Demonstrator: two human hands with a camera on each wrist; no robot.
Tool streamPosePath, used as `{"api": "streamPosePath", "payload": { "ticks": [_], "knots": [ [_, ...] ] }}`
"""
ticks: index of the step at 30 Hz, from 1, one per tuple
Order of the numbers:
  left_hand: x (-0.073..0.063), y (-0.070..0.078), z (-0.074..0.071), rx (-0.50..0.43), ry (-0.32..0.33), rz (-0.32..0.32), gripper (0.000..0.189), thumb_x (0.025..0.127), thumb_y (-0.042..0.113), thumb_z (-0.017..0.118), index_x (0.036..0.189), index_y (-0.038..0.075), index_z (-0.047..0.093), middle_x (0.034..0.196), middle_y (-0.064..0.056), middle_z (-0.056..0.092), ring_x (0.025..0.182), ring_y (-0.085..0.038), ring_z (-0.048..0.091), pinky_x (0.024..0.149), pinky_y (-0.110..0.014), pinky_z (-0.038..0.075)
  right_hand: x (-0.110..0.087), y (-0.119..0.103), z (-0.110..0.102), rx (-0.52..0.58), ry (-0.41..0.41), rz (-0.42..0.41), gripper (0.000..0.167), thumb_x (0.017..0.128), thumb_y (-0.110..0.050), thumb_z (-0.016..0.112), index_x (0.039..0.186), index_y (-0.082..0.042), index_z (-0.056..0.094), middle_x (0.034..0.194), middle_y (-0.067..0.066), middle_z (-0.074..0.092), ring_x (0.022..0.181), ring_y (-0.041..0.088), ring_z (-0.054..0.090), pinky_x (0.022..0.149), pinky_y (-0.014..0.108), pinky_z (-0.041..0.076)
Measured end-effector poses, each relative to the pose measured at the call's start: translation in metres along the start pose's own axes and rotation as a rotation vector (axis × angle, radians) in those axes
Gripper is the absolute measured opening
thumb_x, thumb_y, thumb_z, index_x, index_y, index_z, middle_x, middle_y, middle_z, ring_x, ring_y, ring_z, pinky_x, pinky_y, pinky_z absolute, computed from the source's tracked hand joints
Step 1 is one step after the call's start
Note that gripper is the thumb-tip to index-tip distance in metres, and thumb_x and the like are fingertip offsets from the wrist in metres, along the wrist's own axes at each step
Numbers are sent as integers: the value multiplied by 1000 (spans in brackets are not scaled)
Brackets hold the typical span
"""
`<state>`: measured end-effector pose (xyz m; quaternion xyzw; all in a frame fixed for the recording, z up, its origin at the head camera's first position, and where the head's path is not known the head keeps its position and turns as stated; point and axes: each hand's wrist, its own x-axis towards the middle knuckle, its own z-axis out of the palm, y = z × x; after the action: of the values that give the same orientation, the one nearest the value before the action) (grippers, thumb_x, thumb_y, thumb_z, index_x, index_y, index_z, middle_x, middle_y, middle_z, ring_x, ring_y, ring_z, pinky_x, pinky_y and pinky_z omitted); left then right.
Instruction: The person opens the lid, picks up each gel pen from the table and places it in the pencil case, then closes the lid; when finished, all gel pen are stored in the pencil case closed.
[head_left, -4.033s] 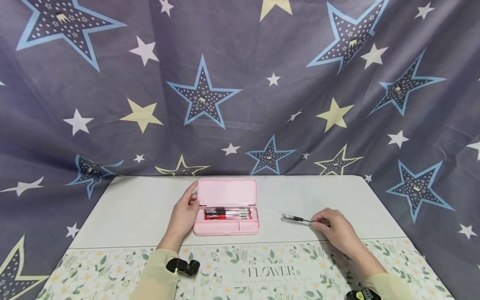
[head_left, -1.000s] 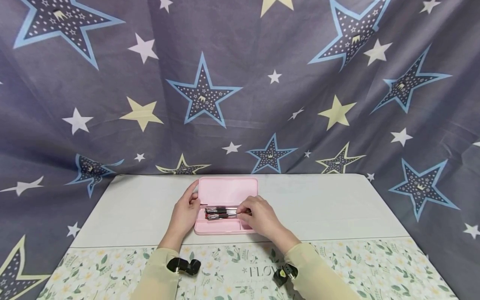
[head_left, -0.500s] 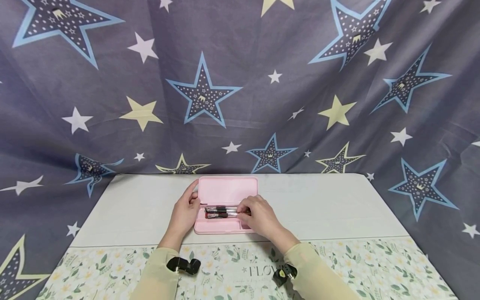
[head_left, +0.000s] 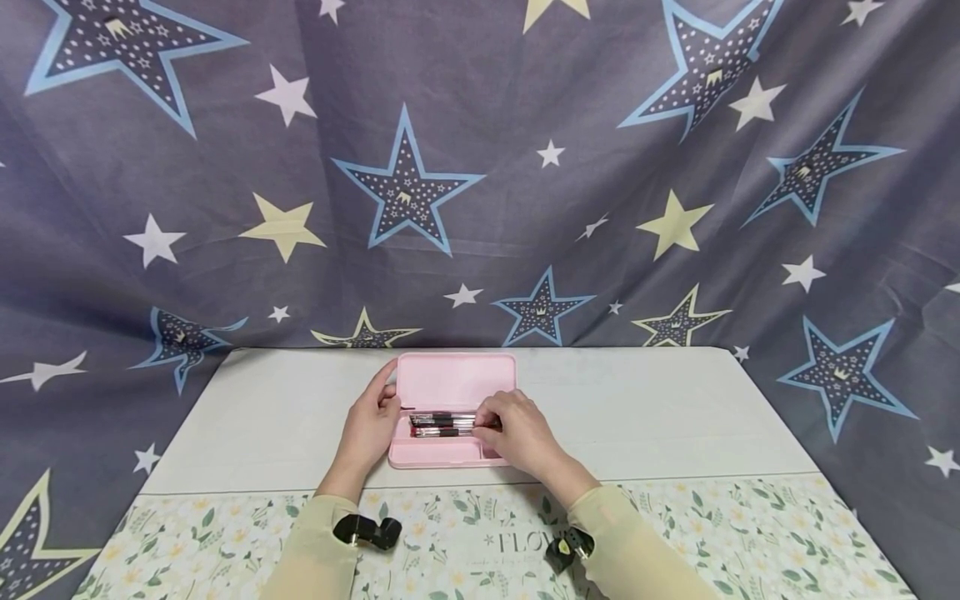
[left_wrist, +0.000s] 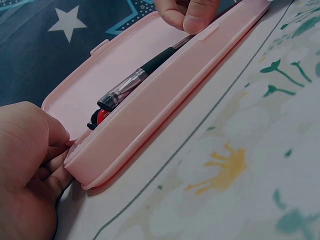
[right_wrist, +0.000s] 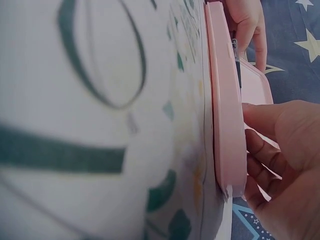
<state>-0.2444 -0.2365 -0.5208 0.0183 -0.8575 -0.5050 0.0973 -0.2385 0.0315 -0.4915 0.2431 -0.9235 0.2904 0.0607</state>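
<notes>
An open pink pencil case (head_left: 435, 454) lies on the table, its lid (head_left: 456, 382) tipped back. Several pens lie lengthwise in its rear compartment, red showing beneath the black ones. With its thumb and fingers, my left hand (head_left: 369, 425) holds the case's left end, the index finger reaching up beside the lid. My right hand (head_left: 521, 429) is over the case's right part and pinches the rear end of a black gel pen (left_wrist: 157, 61), which lies above the other pens. The right fingers cover the pens' right ends and part of the small front compartment.
The case stands on the white part of the table cover (head_left: 637, 408), behind a floral printed strip (head_left: 420, 567). A dark curtain with stars (head_left: 480, 217) hangs directly behind the table. Black wrist cameras are strapped to both sleeves.
Since the earliest frame, my right hand has carried the black pen leftward from the table's right side into the case. Over the last second both hands have hardly moved; the pen has settled slightly.
</notes>
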Motion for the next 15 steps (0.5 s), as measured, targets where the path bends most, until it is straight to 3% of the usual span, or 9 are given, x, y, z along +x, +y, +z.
{"api": "streamPosePath", "payload": {
  "ticks": [15],
  "knots": [
    [0,0,0,-3,-3,-5,63,111,7,54,172,21,43,127,-15,74,110,-30,68,102,-50,49,0,1,0,-6,0,-2,24,97,-17,87,82,-27,72,83,-13,59,90,14,54,87,42,47]
  ]
}}
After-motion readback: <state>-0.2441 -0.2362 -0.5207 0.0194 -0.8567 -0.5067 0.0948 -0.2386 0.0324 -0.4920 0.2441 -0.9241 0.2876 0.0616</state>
